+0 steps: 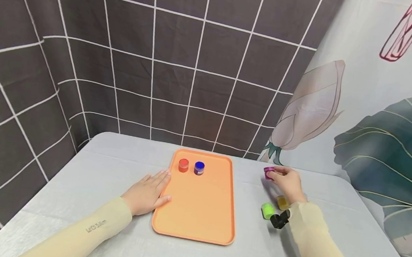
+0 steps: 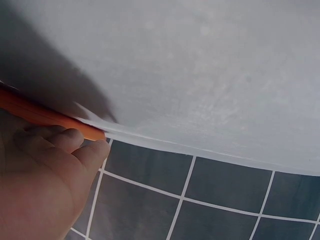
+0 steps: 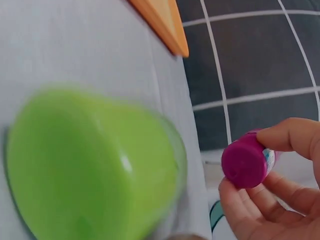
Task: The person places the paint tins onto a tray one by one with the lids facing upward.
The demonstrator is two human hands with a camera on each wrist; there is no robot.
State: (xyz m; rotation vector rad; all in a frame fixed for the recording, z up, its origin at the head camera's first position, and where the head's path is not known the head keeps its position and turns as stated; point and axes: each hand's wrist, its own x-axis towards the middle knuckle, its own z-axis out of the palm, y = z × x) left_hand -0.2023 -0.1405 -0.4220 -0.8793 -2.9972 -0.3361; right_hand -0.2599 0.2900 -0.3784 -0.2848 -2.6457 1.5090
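Note:
Between the thumb and fingers of my right hand point(image 1: 290, 186) is a small magenta paint jar point(image 3: 244, 162), held right of the tray near the table's far side. Its lid faces the camera in the right wrist view, with part of a label showing. My left hand point(image 1: 145, 194) lies with fingers extended on the left rim of the orange tray point(image 1: 198, 210). Toward the tray's far end stand a red jar point(image 1: 183, 165) and a blue jar point(image 1: 199, 168), side by side.
Near my right wrist on the table are a bright green jar point(image 1: 267, 211) and a yellow jar point(image 1: 282, 202), the latter partly hidden by the sleeve. A black device point(image 1: 280, 219) sits at that wrist. A dark tiled-pattern curtain point(image 1: 173, 80) hangs behind the grey-white table point(image 1: 121, 157).

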